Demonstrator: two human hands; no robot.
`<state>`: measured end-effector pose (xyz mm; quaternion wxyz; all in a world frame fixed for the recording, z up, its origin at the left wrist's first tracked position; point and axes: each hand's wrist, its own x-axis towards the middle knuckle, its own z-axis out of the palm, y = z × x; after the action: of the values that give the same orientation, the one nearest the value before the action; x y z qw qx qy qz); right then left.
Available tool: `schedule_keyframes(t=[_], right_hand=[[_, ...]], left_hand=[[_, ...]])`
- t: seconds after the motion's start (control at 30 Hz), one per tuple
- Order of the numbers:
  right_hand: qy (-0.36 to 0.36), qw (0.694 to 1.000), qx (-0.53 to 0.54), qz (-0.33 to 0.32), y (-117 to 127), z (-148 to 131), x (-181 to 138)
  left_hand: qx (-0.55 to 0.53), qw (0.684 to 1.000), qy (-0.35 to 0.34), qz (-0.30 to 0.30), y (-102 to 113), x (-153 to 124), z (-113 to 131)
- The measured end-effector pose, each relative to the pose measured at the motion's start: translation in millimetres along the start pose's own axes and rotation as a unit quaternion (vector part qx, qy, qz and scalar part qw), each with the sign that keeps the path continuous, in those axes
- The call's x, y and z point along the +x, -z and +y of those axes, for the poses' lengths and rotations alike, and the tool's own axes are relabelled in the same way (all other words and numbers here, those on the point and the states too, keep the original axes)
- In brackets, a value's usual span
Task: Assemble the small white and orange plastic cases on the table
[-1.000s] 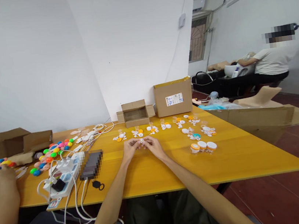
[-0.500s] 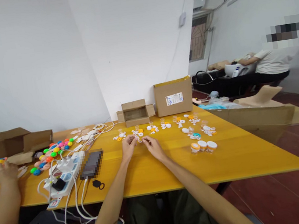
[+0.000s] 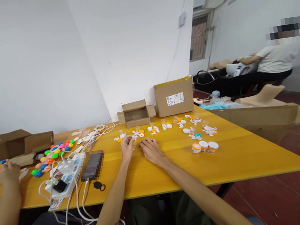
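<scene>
My left hand (image 3: 127, 148) is held over the middle of the table, thumb and fingers pinched together. A small white and clear bit shows at its fingertips, too small to name. Just right of it, my right hand (image 3: 151, 150) rests low at the tabletop, palm down, fingers bent and slightly apart, with nothing visible in them. Behind both hands lies a pile of white pieces with dark spots (image 3: 135, 134), an orange ring lid (image 3: 141, 131) and a small clear cup (image 3: 137, 128). Similar piles stretch left and right. Three lidded jars (image 3: 204, 146) stand to the right.
A small open carton (image 3: 137, 117) and a larger closed box (image 3: 175, 97) stand at the back. Left are a power strip (image 3: 67, 178) with cables, a phone (image 3: 92, 166) and colourful balls (image 3: 52, 158). Another person's hand (image 3: 9, 175) works at far left; someone sits at far right.
My hands have moved apart from the white spotted piece they held together. The right hand has turned palm down and flattened toward the table; the left stays pinched nearby.
</scene>
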<state>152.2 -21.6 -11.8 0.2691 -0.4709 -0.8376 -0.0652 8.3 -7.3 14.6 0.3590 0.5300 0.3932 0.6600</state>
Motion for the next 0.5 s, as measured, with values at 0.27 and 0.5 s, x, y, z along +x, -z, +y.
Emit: schedule_keyframes(t=[0.27, 0.5], right_hand=[[0.014, 0.999, -0.033, -0.019, -0.4, 0.5, 0.2], [0.032, 0.999, 0.007, -0.019, -3.7, 3.2, -1.8]], left_hand=[[-0.01, 1.0, 0.004, -0.02, -2.6, -1.1, 1.7], [-0.014, 0.999, 0.009, -0.04, -3.5, -3.6, 3.2]])
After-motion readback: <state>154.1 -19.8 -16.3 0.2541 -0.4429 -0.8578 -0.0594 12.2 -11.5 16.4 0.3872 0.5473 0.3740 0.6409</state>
